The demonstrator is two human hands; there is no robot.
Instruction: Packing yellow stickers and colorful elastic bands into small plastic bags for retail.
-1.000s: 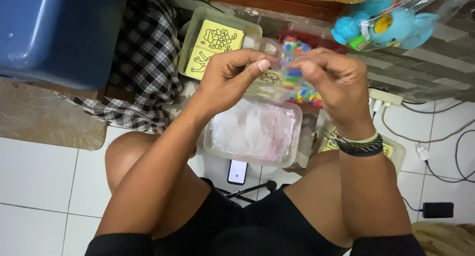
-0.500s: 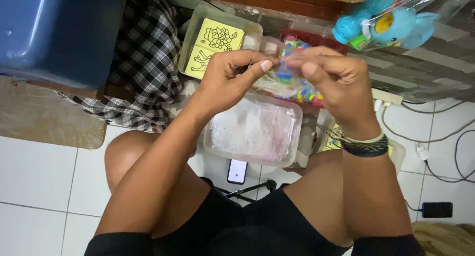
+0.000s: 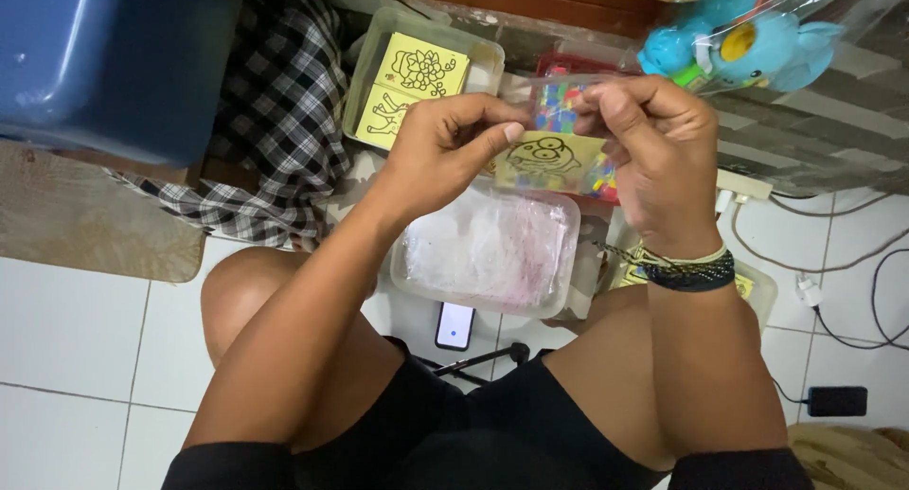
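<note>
Since a second ago the small yellow card with a black cartoon outline has come into plain sight between the hands, where before only a clear packet of coloured bits showed there. The left hand pinches the card's left edge between thumb and forefinger; the right hand is closed on its upper right corner together with a clear plastic sleeve holding bright multicoloured pieces. The step in hand looks like pairing card and sleeve, or sliding one into the other; the next move would call for keeping the edges lined up and a light, steady pinch. Just below the card lies a clear plastic tub of white bags, and up-left of it a clear tray of more yellow outline cards.
</note>
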